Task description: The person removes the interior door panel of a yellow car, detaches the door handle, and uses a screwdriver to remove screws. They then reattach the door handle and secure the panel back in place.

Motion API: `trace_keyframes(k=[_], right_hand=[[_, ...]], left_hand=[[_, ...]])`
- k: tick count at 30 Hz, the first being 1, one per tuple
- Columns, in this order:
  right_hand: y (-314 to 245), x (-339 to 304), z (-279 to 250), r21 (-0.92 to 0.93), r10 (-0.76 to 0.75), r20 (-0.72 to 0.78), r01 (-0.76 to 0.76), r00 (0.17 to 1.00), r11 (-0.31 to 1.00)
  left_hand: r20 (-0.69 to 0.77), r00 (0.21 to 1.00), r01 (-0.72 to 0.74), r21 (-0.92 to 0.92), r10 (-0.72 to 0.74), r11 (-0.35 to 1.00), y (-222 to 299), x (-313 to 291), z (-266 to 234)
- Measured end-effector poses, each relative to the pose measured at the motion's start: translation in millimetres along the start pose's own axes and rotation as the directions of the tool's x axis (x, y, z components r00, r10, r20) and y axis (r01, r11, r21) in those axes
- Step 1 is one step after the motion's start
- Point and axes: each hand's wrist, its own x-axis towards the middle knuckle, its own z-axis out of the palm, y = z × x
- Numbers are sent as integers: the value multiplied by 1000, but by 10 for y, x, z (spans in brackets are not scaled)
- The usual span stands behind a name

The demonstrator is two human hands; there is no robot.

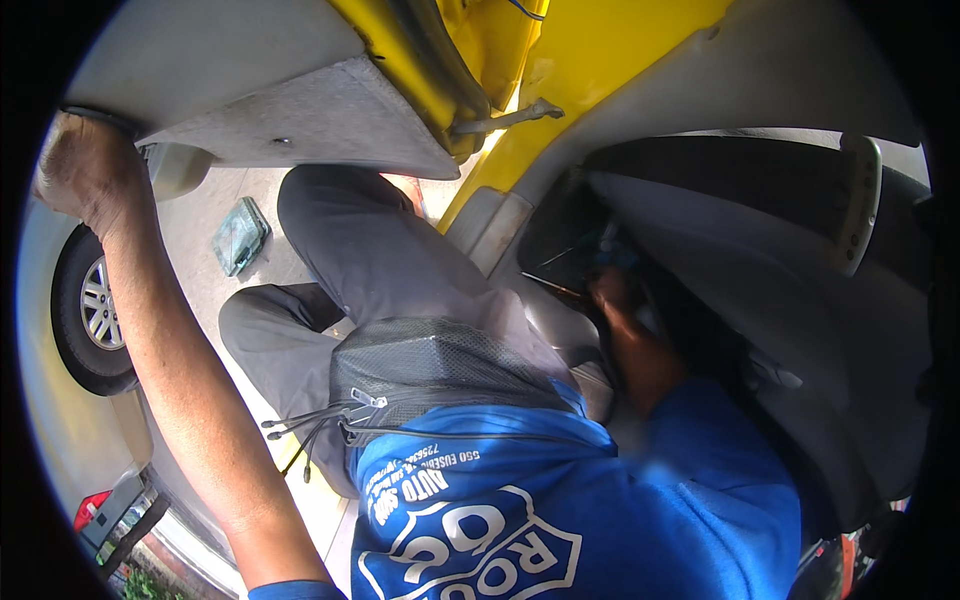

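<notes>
My left arm reaches up the left side, and my left hand (92,170) is closed on the edge of a grey car door panel (290,115). Its fingertips are partly hidden at the rim of the view. My right hand (612,290) is down in the shadowed footwell (565,250) on the right, its fingers curled. Thin, light-edged shapes show beside it, but shadow hides what it holds. Grey trim (720,220) spreads just right of that hand.
Yellow bodywork (625,60) and a door check strap (510,117) are above my bent legs (390,240). A greenish flat case (240,237) lies on the ground. Another vehicle's wheel (97,310) stands at far left. A black mesh pouch (430,365) is at my waist.
</notes>
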Motion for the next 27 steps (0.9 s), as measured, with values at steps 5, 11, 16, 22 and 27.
trace_keyframes(k=[5, 11, 16, 22, 27], right_hand=[[185, 330, 557, -500, -107, -341, -84, 934, 862], [-482, -91, 58, -440, 124, -214, -209, 969, 873], [-1964, -878, -364, -132, -127, -249, 96, 960, 987], [-4488, -2294, -155, 350, -532, -7, 500, 847, 792], [-6186, -2991, 617, 113, -929, 313, 963, 197, 243]], left_hand=[[-132, 988, -70, 74, 79, 995, 40, 33, -71], [-293, 954, -42, 96, 68, 995, 123, 66, -173], [-488, 872, -87, -81, 37, 993, 233, 223, -341], [-78, 885, 206, -819, -459, 535, 409, 157, -848], [329, 887, 332, -942, -324, -48, -160, -144, -1433]])
